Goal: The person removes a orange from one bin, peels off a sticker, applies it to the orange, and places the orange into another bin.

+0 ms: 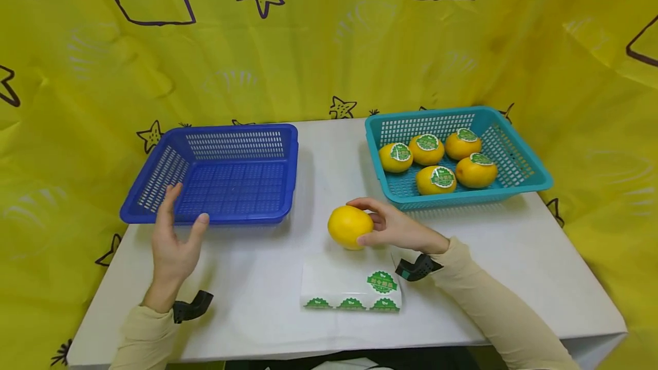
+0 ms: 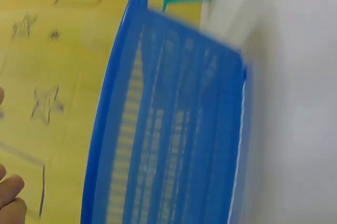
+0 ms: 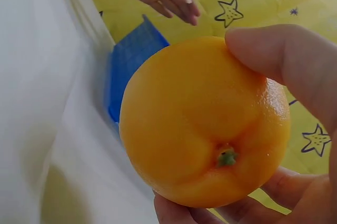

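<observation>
My right hand [image 1: 393, 226] grips an orange [image 1: 349, 226] between thumb and fingers, over the middle of the table. In the right wrist view the orange [image 3: 189, 129] shows its green stem end, and no sticker is seen on the visible side. Just below it lies a white sheet of green round stickers [image 1: 334, 278]. My left hand [image 1: 177, 247] is raised with thumb and fingers spread, holding nothing, at the front left of a blue basket [image 1: 290, 187]. Only a few of its fingertips [image 2: 11, 190] show in the left wrist view.
A teal basket [image 1: 519, 187] at the right back holds several oranges [image 1: 436, 180] with green stickers. The blue basket at the left has nothing in it. A white cloth covers the table [image 1: 247, 313], and a yellow patterned curtain [image 1: 319, 44] hangs behind and beside it.
</observation>
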### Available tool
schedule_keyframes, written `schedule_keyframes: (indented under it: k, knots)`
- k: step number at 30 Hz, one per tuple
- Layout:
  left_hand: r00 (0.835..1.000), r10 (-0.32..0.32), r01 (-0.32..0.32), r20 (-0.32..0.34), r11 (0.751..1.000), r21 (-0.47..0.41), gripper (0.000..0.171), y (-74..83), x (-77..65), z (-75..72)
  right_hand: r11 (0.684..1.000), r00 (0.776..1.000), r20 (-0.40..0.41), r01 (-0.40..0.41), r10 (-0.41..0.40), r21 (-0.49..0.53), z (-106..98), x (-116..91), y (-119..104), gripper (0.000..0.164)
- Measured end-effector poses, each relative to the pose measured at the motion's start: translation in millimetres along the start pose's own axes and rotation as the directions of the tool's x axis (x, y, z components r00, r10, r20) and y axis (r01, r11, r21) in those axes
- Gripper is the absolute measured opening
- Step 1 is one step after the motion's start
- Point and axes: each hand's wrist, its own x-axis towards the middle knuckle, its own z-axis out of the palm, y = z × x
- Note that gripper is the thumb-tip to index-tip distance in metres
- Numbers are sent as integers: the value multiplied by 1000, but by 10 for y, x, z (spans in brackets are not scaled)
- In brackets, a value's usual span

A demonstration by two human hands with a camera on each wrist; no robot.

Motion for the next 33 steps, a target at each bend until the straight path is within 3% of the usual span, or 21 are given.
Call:
schedule_keyframes:
  k: [6,12,18,24,27,29,31,33]
  knots:
    - [986,142,-132,83,984,-119,54,155,-81,293,999,999,-13,-36,35,-16,16,97,83,69]
    - [961,225,-187,159,957,-223,49,250,-147,536,997,999,-23,-50,49,-51,-7,172,148,71]
    - [944,223,-149,244,946,-289,51,129,-302,724,996,999,-6,-41,40,-79,-38,252,196,71]
    - [914,140,-42,381,966,-256,58,-5,-509,832,993,998,-12,-62,61,-98,-63,310,238,74]
    - [880,39,46,473,985,-166,49,4,-591,852,992,998,-14,-67,65,-109,-73,330,246,74]
    - [840,-59,120,539,990,-80,41,21,-630,865,991,998,-12,-65,64,-118,-87,343,249,74]
    - [779,-175,204,602,979,21,36,43,-662,874,991,998,-11,-67,66,-119,-105,361,260,75]
    - [706,-268,275,655,957,96,37,55,-688,886,991,998,-8,-70,69,-118,-124,375,275,76]
